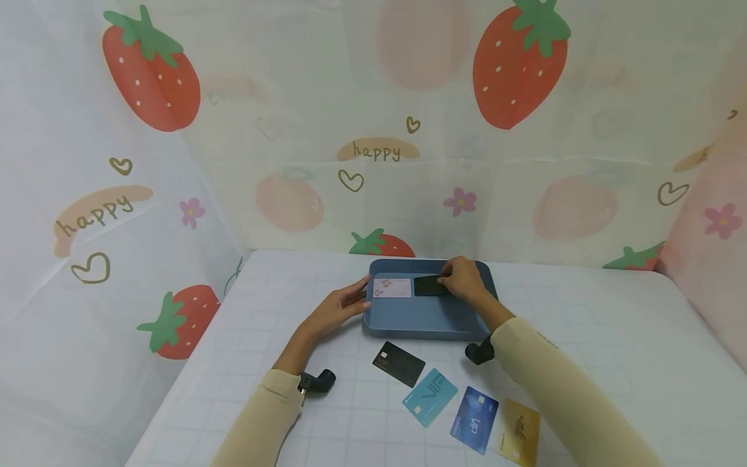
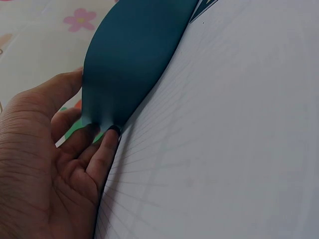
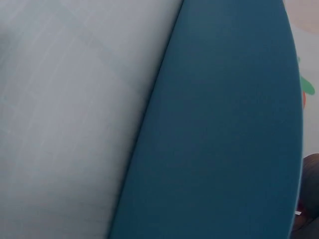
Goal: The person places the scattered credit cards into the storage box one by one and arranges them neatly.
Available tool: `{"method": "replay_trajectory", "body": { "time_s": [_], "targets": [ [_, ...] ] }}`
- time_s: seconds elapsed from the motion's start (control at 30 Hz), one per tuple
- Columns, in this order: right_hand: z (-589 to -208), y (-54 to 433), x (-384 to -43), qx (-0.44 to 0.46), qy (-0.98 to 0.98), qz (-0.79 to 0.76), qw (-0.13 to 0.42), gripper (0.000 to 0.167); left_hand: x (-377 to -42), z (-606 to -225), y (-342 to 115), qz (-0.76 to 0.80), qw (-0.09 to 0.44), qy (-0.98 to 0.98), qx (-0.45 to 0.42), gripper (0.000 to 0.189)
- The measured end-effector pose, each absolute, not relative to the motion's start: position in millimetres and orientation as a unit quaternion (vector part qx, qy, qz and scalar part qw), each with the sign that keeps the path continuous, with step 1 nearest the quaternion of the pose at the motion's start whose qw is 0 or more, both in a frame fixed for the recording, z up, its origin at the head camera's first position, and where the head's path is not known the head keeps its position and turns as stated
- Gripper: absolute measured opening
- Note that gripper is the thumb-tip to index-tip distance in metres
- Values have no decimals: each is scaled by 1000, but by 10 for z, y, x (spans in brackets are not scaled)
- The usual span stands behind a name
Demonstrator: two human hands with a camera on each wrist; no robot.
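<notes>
A blue tray [image 1: 426,336] stands toward the back of the table. My left hand [image 1: 334,312] rests at its left end, fingers and thumb spread along the outer wall. In the left wrist view, the fingertips of that hand [image 2: 65,144] meet the tray's wall [image 2: 134,55]. Inside the tray, my right hand [image 1: 465,277] pinches a black card [image 1: 428,285] by its right end. Beside this card, on its left, lies a pale card with a pinkish pattern [image 1: 391,288]. In the right wrist view, the tray's wall [image 3: 214,119] hides most of the right hand.
In front of the tray lie a black VIP card [image 1: 399,364], a light blue VIP card [image 1: 430,397], a dark blue VIP card [image 1: 474,420] and a gold card [image 1: 519,432]. The right forearm passes close to the gold one. A strawberry-print cloth [image 1: 373,194] encloses the table behind and at the sides.
</notes>
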State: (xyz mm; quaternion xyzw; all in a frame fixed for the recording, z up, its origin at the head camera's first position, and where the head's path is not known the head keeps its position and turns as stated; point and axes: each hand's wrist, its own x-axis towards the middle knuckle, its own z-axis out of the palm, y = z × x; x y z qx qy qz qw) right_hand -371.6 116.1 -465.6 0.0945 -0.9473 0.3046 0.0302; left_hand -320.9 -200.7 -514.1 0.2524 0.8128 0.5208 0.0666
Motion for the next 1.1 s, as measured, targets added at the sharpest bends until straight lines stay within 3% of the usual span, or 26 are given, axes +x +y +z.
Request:
{"method": "replay_trajectory", "body": {
  "time_s": [0.23, 0.73, 1.1],
  "targets": [
    [-4644, 1129, -3715, 98, -949, 297, 24, 23, -3017, -4874, -1968, 527, 69, 807, 257, 65],
    [-4668, 1100, -3708, 124, -948, 290, 51, 22, -3238, -5204, -2014, 521, 62, 815, 247, 68],
    [-4641, 1108, -3687, 95, -955, 278, 25, 26, -3233, -5216, -2011, 519, 56, 817, 244, 69]
  ]
}}
